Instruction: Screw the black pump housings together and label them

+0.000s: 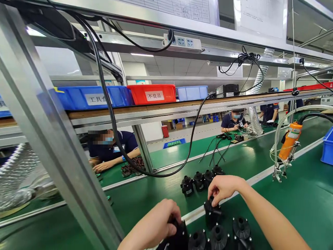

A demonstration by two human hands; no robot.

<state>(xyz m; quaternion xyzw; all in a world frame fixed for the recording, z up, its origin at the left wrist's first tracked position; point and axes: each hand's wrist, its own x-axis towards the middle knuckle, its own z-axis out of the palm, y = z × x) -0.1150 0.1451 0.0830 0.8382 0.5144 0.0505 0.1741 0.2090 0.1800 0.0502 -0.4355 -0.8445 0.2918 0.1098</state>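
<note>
My right hand (227,187) pinches the top spout of a small black pump (213,216), which is upright beside the pale rail. My left hand (159,222) curls its fingers around another black pump (180,236) at the bottom of the view; part of that pump is hidden by the hand and cut off by the frame. Between and to the right of my hands stand more black pumps (218,236), spouts up, with a further pump (241,227) near my right forearm. Beyond my right hand, several similar pumps (187,185) stand in a row on the green bench.
An orange electric screwdriver (290,140) hangs at the right, near a blue bin (328,146). A black cable (187,159) loops down ahead. A metal post (59,139) rises at the left. Blue and red bins (153,94) line the shelf. Co-workers sit across the green bench (161,187).
</note>
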